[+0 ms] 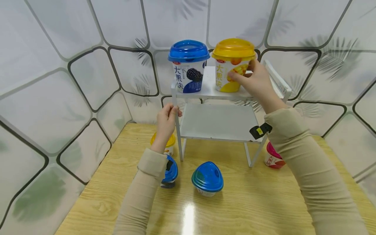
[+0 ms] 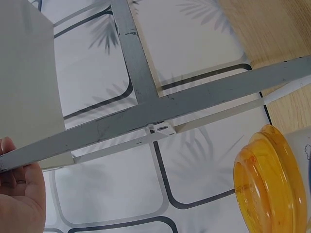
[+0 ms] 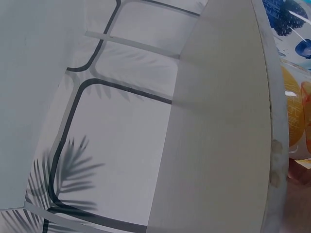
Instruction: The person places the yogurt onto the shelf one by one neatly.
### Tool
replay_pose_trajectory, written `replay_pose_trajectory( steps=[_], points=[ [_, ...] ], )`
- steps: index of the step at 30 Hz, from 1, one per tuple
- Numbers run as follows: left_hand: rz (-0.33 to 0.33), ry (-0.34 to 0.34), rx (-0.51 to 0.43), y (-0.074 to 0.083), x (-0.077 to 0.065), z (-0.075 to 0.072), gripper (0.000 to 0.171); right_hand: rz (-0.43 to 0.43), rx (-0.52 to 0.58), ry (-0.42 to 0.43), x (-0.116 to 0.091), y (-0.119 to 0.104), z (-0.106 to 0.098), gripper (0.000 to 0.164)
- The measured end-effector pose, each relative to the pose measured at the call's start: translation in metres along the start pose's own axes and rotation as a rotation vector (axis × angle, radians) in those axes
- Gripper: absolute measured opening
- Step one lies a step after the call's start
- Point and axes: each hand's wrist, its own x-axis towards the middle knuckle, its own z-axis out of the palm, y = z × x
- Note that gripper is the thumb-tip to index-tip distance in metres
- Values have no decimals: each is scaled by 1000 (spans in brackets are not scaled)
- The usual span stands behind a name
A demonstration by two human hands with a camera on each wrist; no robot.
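My right hand (image 1: 259,80) holds a yogurt cup with a yellow lid (image 1: 233,49) at the top of a white two-tier shelf rack (image 1: 217,120). Thumb and fingers lie against the cup's right side. Beside it on the top tier stands an upright blue-lidded yogurt cup (image 1: 188,67) with blackberries printed on it. My left hand (image 1: 166,120) grips the rack's left front post. In the left wrist view its fingers (image 2: 7,145) are around the metal bar (image 2: 97,131). The right wrist view catches only part of the right hand (image 3: 300,199) under the printed cup (image 3: 295,111).
On the wooden table (image 1: 117,169) stand a blue-lidded cup (image 1: 208,178) in front of the rack, another blue-lidded cup (image 1: 171,173) and a yellow-lidded cup (image 1: 169,143) by the left arm. A pink-lidded cup (image 1: 274,158) is at the right. Patterned walls (image 1: 123,29) enclose the table.
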Motion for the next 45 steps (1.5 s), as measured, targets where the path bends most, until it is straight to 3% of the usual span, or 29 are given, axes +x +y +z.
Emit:
replay_pose_trajectory(
  steps=[15, 19, 26, 29, 32, 45],
  points=[
    [-25, -7, -36, -2, 0, 3, 20, -11, -16, -17, 0, 0, 0, 60],
    [-22, -1, -29, 17, -5, 2, 19, 7, 12, -35, -3, 0, -2, 64],
    [-15, 3, -35, 15, -5, 0, 21, 66, 58, -53, -12, 0, -10, 72],
    [-5, 3, -31, 29, -8, -1, 20, 68, 35, -44, -14, 2, -14, 74],
    [6, 2, -14, 32, -8, -2, 21, 64, 18, -35, -18, 3, -17, 76],
    [11, 7, 8, 28, -7, -2, 21, 32, 73, -13, -43, 7, -27, 72]
  ],
)
